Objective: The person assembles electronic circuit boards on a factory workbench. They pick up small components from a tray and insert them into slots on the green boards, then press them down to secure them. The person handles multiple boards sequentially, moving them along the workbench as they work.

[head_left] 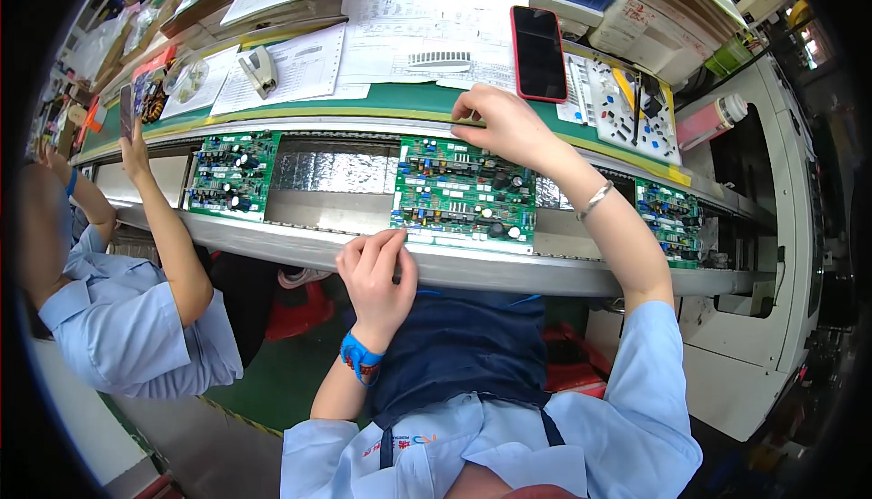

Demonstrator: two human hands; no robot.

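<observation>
A green circuit board packed with components lies across the conveyor in front of me. My left hand is closed at the board's near left corner. Its curled fingertips reach over the near rail to the board's edge, and anything between them is hidden. At the far edge of the same board, my right hand bends down with closed fingers by the far rail. Whatever its fingertips hold, if anything, is too small to make out. My right forearm crosses above the conveyor.
Other circuit boards sit left and right on the conveyor. Beyond it lie paper sheets, a red-edged phone, a stapler and a tray of small parts. On the left, a co-worker's hand holds a dark flat object.
</observation>
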